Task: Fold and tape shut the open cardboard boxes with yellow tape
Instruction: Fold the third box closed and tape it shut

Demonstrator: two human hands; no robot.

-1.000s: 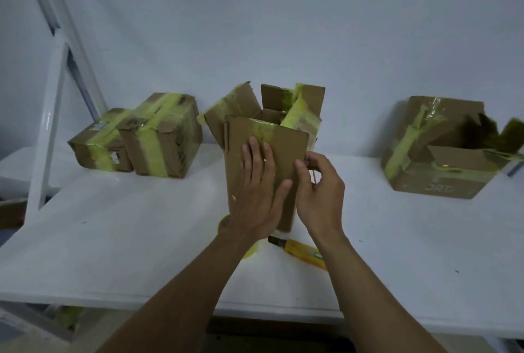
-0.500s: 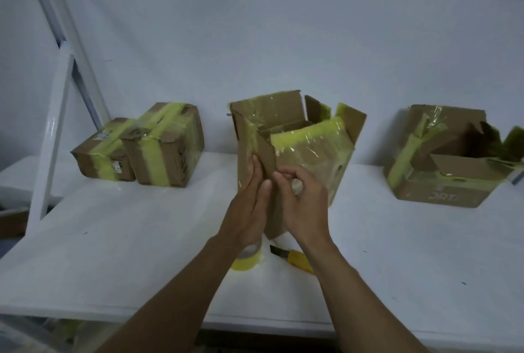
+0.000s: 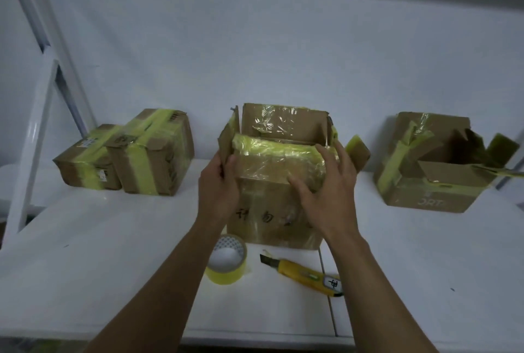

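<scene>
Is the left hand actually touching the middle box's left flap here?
Touching. The head view shows the left hand pinching the left flap of the middle box, thumb on its inner face, fingers outside.

Four boxes are in view. Two are taped shut: the small box and the big box. Two are open: the middle box and the right box. The middle box shows four flaps: one left flap, one back flap, one near flap and one right flap. There is one tape roll and one knife. Two hands count in: one left hand, one right hand. One table bears it all, and one white frame stands beside it.
</scene>
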